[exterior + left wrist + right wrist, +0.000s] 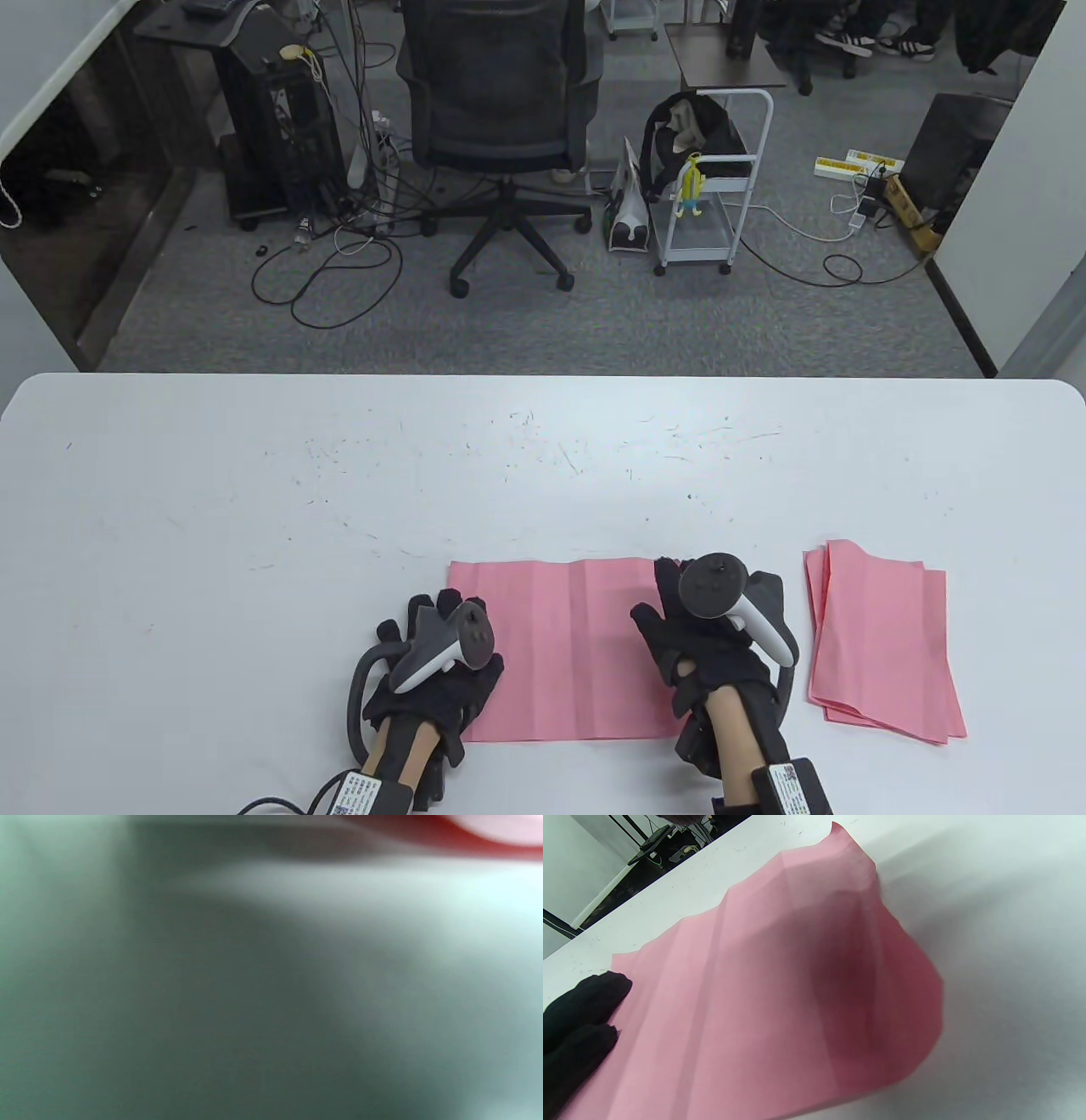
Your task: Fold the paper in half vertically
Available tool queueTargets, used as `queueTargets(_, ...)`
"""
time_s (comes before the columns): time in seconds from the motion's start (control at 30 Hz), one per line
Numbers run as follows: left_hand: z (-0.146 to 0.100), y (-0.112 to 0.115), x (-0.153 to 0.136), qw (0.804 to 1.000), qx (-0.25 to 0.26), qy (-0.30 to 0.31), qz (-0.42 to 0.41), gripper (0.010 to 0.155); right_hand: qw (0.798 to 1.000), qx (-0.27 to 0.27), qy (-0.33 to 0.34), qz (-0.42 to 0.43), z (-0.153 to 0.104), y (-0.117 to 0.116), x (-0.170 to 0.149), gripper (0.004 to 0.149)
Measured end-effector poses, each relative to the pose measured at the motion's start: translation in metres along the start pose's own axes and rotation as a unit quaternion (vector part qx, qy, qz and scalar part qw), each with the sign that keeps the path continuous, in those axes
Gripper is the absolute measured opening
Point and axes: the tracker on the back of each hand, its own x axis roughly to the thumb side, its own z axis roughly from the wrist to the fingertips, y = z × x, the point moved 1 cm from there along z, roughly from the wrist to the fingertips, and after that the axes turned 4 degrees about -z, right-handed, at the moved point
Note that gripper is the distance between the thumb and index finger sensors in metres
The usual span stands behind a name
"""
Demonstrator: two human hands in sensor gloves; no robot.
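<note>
pink paper (568, 645) lies spread on the white table (254, 509) between the two gloved hands, its long side running from one hand to the other, with faint crease lines across it. the left hand (433, 671) rests flat on the sheet's left edge, fingers spread and pressing down, not grasping. the right hand (713, 637) is at the sheet's right edge; in the right wrist view that edge (865, 993) is lifted off the table and curls upward, so this hand holds it, though the exact hold of the fingers is hidden. black fingertips (581, 1005) of the left hand show at that view's lower left, touching the sheet. the left wrist view is a blur, with only a pink strip at its top right. just to the right of the right hand sits a stack of pink sheets (882, 641), apart from the spread one.
</note>
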Motion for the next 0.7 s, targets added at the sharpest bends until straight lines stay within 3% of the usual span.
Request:
queueTargets(0.3,-0.002,0.0,0.0,1.0,0.009,0.002,0.012,0.079,0.999,-0.019,-0.042,0.021,0.01,0.006,-0.008,0.075)
queueTargets(0.43,-0.002,0.0,0.0,1.0,0.008,0.005,0.013,0.079,0.995,-0.024,-0.094,0.018,0.031,0.007,-0.017,0.077)
queueTargets(0.7,-0.002,0.0,0.001,1.0,0.003,0.003,0.01,0.079,0.985,0.017,-0.166,-0.032,0.068,-0.012,-0.028,0.079)
